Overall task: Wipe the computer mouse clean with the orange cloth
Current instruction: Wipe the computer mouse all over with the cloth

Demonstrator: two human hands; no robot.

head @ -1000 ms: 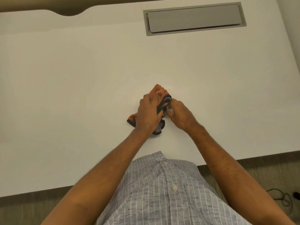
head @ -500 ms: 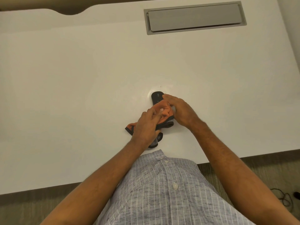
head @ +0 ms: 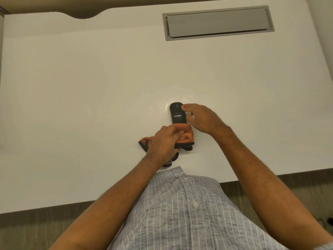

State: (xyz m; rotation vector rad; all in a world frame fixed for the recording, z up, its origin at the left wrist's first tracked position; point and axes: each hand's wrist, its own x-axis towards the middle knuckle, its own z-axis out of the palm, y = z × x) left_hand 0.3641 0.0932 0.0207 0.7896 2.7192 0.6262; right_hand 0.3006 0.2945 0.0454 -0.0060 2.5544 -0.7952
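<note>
The computer mouse [head: 177, 113] is seen lying flat on the white desk [head: 90, 87], a little right of the middle and well toward the near edge, its long axis running from far to near. It is steadied from the right by the right hand [head: 202, 120], whose fingertips [head: 185, 106] rest against the mouse's far right side; the hand is loosely curled rather than clamped, and how much of the right flank is actually gripped cannot be told, since the palm hides it. The orange cloth [head: 182, 134], bunched and dark-edged, is clenched in the left hand [head: 164, 143] and lies just near of the mouse, touching or almost touching its near end. The top of the mouse is uncovered, so the wiping is judged unfinished. Several risks follow from this arrangement. Because the mouse is held lightly on one side only, a firm stroke of the cloth from the near side could push it away across the smooth desk or spin it out from under the fingertips. With the cloth crumpled into a wad, only a small patch may meet the surface, so the sides and far end could be missed. A trailing dark hem could also snag beneath the mouse and drag it.
</note>
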